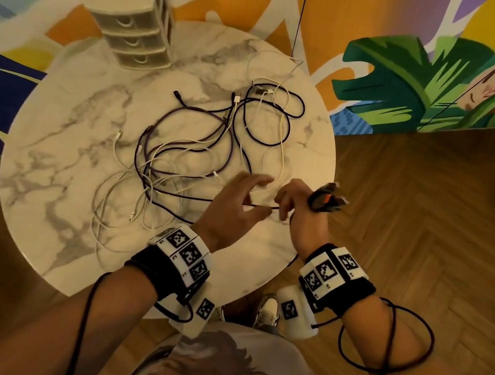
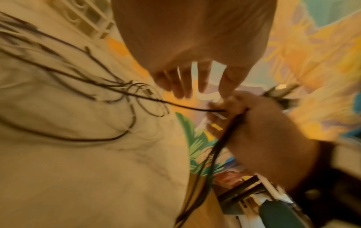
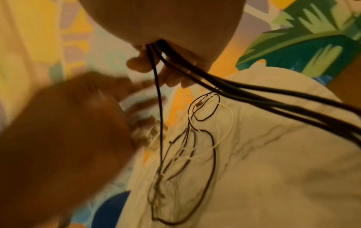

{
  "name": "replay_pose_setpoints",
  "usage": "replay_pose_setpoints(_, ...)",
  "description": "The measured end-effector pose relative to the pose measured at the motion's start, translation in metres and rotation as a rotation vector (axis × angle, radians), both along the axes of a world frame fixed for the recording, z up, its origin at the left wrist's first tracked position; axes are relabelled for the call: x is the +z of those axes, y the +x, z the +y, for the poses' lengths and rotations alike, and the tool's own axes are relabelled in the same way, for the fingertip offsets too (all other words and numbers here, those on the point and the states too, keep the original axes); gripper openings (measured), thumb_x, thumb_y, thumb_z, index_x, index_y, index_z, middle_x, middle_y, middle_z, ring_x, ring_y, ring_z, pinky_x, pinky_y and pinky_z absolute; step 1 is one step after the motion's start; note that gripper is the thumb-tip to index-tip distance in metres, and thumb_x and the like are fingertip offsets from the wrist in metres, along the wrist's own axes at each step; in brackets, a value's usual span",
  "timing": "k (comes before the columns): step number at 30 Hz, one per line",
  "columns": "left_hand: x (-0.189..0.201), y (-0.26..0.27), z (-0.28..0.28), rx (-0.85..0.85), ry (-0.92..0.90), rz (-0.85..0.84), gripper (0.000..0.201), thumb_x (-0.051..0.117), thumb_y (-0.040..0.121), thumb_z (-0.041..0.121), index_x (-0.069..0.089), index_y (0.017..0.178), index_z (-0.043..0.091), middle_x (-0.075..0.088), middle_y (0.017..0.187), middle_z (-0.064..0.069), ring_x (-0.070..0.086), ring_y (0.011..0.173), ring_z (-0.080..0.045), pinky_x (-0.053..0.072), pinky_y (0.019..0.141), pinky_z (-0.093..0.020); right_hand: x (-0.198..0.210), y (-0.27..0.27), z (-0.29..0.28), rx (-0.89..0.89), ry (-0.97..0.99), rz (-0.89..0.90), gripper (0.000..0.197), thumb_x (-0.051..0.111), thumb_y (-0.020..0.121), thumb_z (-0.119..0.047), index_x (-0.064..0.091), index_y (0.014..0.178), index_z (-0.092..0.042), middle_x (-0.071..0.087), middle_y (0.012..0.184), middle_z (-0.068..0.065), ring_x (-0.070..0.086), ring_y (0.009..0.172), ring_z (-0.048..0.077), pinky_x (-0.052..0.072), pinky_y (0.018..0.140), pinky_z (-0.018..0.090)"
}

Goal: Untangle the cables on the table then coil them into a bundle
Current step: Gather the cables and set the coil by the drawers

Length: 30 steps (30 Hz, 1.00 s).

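Both hands are held close together over the near right part of the round marble table (image 1: pixel 56 135). Several turns of a dark cable (image 3: pixel 254 95) are gripped in the right hand (image 1: pixel 296 207), whose fingers are curled around the strands where they are gathered at the palm; from there one strand is seen running straight down to the heap. Fingers of the left hand (image 1: pixel 237 205) are spread and relaxed, with the fingertips brought up beside the taut stretch of that cable; whether it is actually pinched there cannot be told, since the wrist views are blurred.

Most of the cables (image 1: pixel 215 138), dark and white ones looped over each other, are still lying tangled on the middle of the table, well apart from the small drawer unit (image 1: pixel 129 21) at the far edge.

The step in hand is judged to be the coiling of one dark cable while its free end is drawn out of the heap. It would be done well if each new length were guided by the left hand and laid into the right as a loop matching the others. Slack should be fed slowly, so that white cables crossing the strand are not dragged along or pulled into a knot. Where a crossing resists, the strand should be lifted clear instead of tugged
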<state>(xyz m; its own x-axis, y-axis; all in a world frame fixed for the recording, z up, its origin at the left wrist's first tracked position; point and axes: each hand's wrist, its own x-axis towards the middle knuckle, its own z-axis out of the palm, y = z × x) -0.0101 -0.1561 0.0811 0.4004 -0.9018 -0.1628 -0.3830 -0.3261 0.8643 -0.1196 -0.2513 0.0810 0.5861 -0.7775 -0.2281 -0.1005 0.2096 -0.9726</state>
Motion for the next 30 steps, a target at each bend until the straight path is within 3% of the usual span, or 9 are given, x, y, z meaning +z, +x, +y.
replay_pose_setpoints(4, -0.052, 0.015, 0.022, -0.247, 0.408, -0.081, 0.018, 0.054, 0.094, 0.026, 0.063, 0.105, 0.015, 0.061, 0.097, -0.001, 0.058, 0.087, -0.022, 0.039, 0.074, -0.028, 0.001, -0.004, -0.017, -0.141, 0.276, -0.161, 0.060, 0.035, 0.101, -0.023, 0.033, 0.042, -0.011, 0.038, 0.041, 0.008, 0.047, 0.045, 0.027, 0.049, 0.057, 0.031)
replay_pose_setpoints(8, -0.070, 0.086, 0.051, 0.009, 0.391, -0.316, 0.033, 0.048, 0.092, 0.026, 0.063, 0.100, -0.002, 0.063, 0.100, -0.023, 0.059, 0.095, -0.036, 0.039, 0.080, -0.035, 0.008, -0.018, -0.034, -0.225, 0.388, -0.303, 0.063, 0.032, 0.101, -0.027, 0.033, 0.039, -0.018, 0.025, 0.034, -0.001, 0.026, 0.032, 0.015, 0.047, 0.044, 0.028)
replay_pose_setpoints(14, -0.022, 0.133, 0.058, 0.261, 0.321, -0.523, 0.024, 0.047, 0.097, 0.015, 0.062, 0.097, -0.003, 0.061, 0.096, -0.025, 0.057, 0.091, -0.038, 0.039, 0.079, -0.041, 0.005, -0.038, -0.061, -0.466, 0.235, -0.340, 0.057, 0.035, 0.100, -0.034, 0.028, 0.045, -0.019, 0.022, 0.040, -0.004, 0.018, 0.038, 0.016, 0.025, 0.044, 0.025)
replay_pose_setpoints(16, -0.005, 0.112, 0.046, 0.238, 0.223, -0.442, 0.028, 0.045, 0.099, 0.021, 0.064, 0.087, 0.004, 0.066, 0.087, -0.016, 0.060, 0.079, -0.027, 0.043, 0.073, -0.036, 0.008, -0.040, -0.067, -0.537, 0.178, -0.339, 0.054, 0.036, 0.100, -0.034, 0.026, 0.049, -0.019, 0.022, 0.042, -0.005, 0.017, 0.040, 0.016, 0.018, 0.045, 0.028)
replay_pose_setpoints(19, 0.006, 0.053, 0.030, 0.111, 0.209, 0.055, 0.040, 0.040, 0.101, 0.024, 0.064, 0.071, 0.012, 0.066, 0.067, -0.004, 0.055, 0.051, -0.009, 0.045, 0.058, -0.027, 0.015, -0.045, -0.075, -0.595, 0.120, -0.350, 0.050, 0.037, 0.100, -0.035, 0.026, 0.053, -0.018, 0.022, 0.044, -0.005, 0.016, 0.042, 0.016, 0.017, 0.043, 0.026)
replay_pose_setpoints(21, 0.000, 0.008, 0.025, -0.061, 0.291, 0.385, 0.046, 0.035, 0.102, 0.022, 0.065, 0.072, 0.004, 0.068, 0.068, -0.009, 0.058, 0.051, -0.014, 0.050, 0.057, -0.027, 0.018, -0.050, -0.079, -0.599, 0.107, -0.354, 0.050, 0.036, 0.100, -0.035, 0.026, 0.054, -0.018, 0.021, 0.046, -0.005, 0.015, 0.043, 0.015, 0.017, 0.042, 0.025)
replay_pose_setpoints(23, -0.015, -0.031, 0.025, -0.284, 0.430, 0.586, 0.050, 0.033, 0.103, 0.024, 0.067, 0.079, -0.004, 0.070, 0.079, -0.017, 0.064, 0.064, -0.021, 0.055, 0.070, -0.033, 0.022, -0.056, -0.082, -0.602, 0.104, -0.355, 0.050, 0.036, 0.100, -0.034, 0.027, 0.053, -0.018, 0.021, 0.046, -0.005, 0.015, 0.042, 0.015, 0.017, 0.042, 0.024)
replay_pose_setpoints(27, -0.039, -0.082, 0.015, -0.569, 0.688, 0.690, 0.044, 0.034, 0.102, 0.031, 0.062, 0.107, -0.003, 0.065, 0.104, -0.013, 0.064, 0.074, -0.016, 0.052, 0.075, -0.024, 0.029, -0.074, -0.083, -0.637, 0.108, -0.348, 0.051, 0.036, 0.102, -0.030, 0.026, 0.053, -0.018, 0.021, 0.043, -0.007, 0.016, 0.038, 0.011, 0.018, 0.039, 0.021)
replay_pose_setpoints(30, -0.051, -0.097, 0.004, -0.744, 0.992, 0.369, 0.050, 0.040, 0.099, 0.040, 0.043, 0.135, 0.004, 0.049, 0.135, -0.010, 0.064, 0.077, -0.024, 0.050, 0.072, -0.028, 0.031, -0.086, -0.081, -0.623, 0.153, -0.332, 0.055, 0.036, 0.102, -0.028, 0.025, 0.048, -0.020, 0.019, 0.041, -0.008, 0.016, 0.036, 0.010, 0.015, 0.039, 0.018)
